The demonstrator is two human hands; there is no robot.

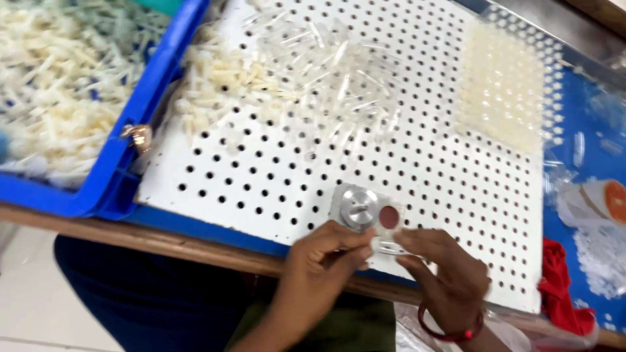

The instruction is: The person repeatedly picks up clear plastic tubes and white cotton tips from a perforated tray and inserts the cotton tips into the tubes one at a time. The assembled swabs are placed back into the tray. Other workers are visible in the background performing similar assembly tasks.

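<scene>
**Two hands meet over a small clear part at the near edge of a perforated board**

At far left, a blue plastic crate [111, 163] holds a heap of cream-white plastic pieces [59, 91]. A small gold-coloured metal item [138, 135] sits on the crate's right rim. The crate rests on a wooden tabletop [163, 242], whose near edge runs across the lower part of the view.

Beside the crate lies a large white perforated board [274, 176] dotted with round holes. On its far left corner sits a loose pile of cream plastic pieces [218, 81], and just right of it a pile of clear plastic tubes [332, 65].

At the board's near edge stands a small square metal fixture with a round silver knob [358, 207] and a dark red disc [389, 217] beside it. The left hand [319, 267] comes up from below, its grip pinched closed on a small clear plastic part [386, 246] just in front of the fixture. The right hand [443, 270], with a red bangle [450, 332] on the wrist, touches the same part with its fingertips; whether its grip is actually closed on it cannot be told through the blur.

Farther right, a block of pale cream pieces [502, 85] stands set in the board's holes. Beyond the board's edge lie a red cloth [557, 287], a blue surface [587, 124] and clear bags of small white parts [603, 251].
</scene>
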